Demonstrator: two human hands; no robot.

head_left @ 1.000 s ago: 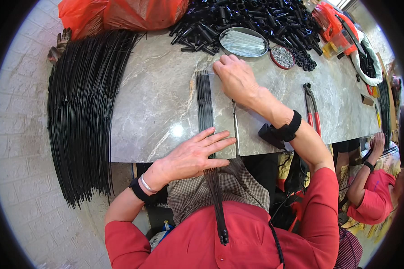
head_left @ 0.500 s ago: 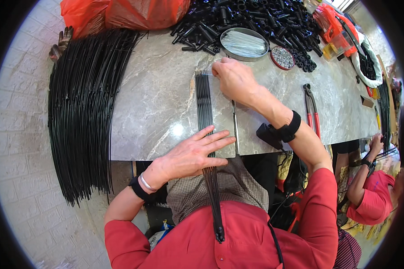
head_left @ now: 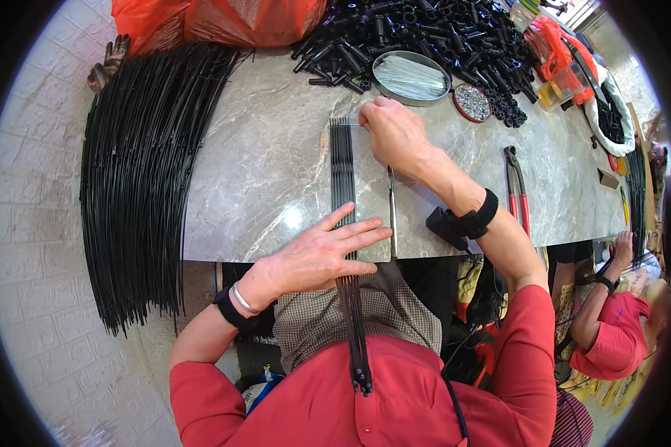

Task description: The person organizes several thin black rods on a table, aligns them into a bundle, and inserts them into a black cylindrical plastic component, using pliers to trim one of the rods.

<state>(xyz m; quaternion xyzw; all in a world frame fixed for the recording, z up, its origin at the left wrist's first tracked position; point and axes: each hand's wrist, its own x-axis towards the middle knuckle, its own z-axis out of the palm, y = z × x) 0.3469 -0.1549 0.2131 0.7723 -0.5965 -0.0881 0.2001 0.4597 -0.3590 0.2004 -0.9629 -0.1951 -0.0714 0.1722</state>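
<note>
A flat row of thin black rods or cables (head_left: 343,167) lies side by side across the table edge, its near ends resting against my red shirt. My left hand (head_left: 317,249) is spread flat over the row near the edge, fingers apart, pressing it down. At the row's far end, my right hand (head_left: 395,134) pinches a thin silver wire (head_left: 355,125), which reaches toward the tips of the rods. The wire's grip end is hidden by my fingers. An oval metal tray (head_left: 411,99) of similar silver wires lies just beyond my right hand.
A thick stack of black rods (head_left: 138,186) hangs over the table's left edge. Black tubular parts (head_left: 425,37) are heaped at the back, beside a red dish (head_left: 487,112) of small metal pieces. Red-handled pliers (head_left: 516,182) lie at right. A co-worker (head_left: 611,328) sits far right.
My right hand stays at the far end of the row with the silver wire, almost unmoved. My left hand keeps its place. The whole view has shifted slightly.
</note>
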